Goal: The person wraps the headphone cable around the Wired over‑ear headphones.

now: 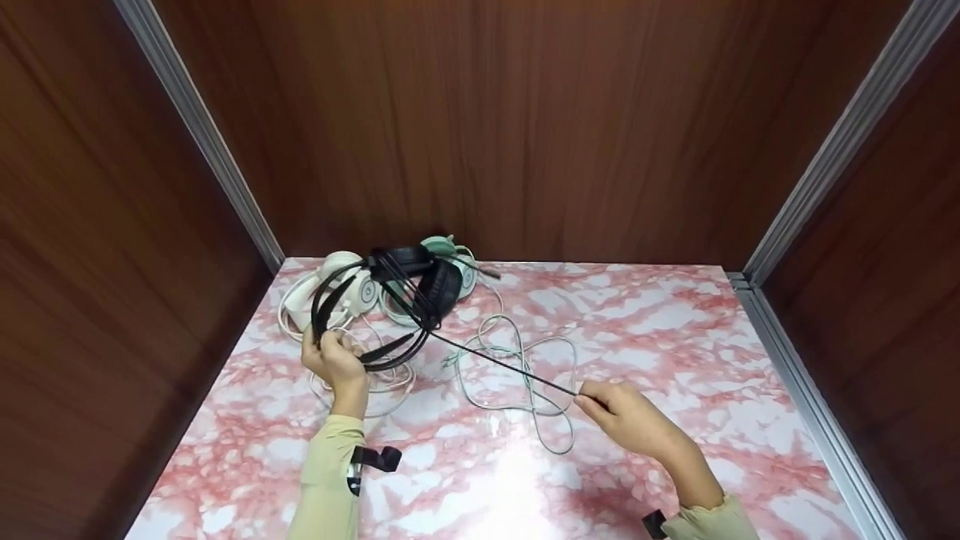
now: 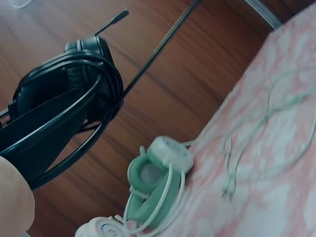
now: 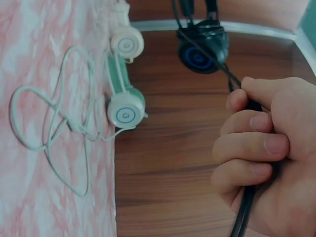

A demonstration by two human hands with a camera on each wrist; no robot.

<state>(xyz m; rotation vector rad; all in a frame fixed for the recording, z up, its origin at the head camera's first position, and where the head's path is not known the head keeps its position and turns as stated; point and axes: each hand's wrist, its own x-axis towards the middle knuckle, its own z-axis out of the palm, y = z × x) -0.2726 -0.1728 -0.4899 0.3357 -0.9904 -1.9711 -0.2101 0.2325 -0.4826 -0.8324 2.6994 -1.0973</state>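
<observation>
My left hand (image 1: pixel 335 361) grips the headband of a black headset (image 1: pixel 439 289), held up over the table's left side. Its cable is wound around the earcups, and a thin microphone boom (image 2: pixel 112 21) sticks out from one of them. From the headset a black cable (image 1: pixel 504 364) runs taut down to my right hand (image 1: pixel 626 416). In the right wrist view the fingers (image 3: pixel 247 145) curl round that cable, with more of it trailing out below the fist. Blue rings mark the outside of one black earcup (image 3: pixel 200 57).
A white headset (image 1: pixel 364 292) and a green-and-white headset (image 3: pixel 126 109) lie by the back wall, partly behind the black one. Their pale cables (image 1: pixel 532 405) spread in loops over the red-and-white marbled table (image 1: pixel 660 322). Brown wood panels (image 1: pixel 480 135) enclose the back and sides.
</observation>
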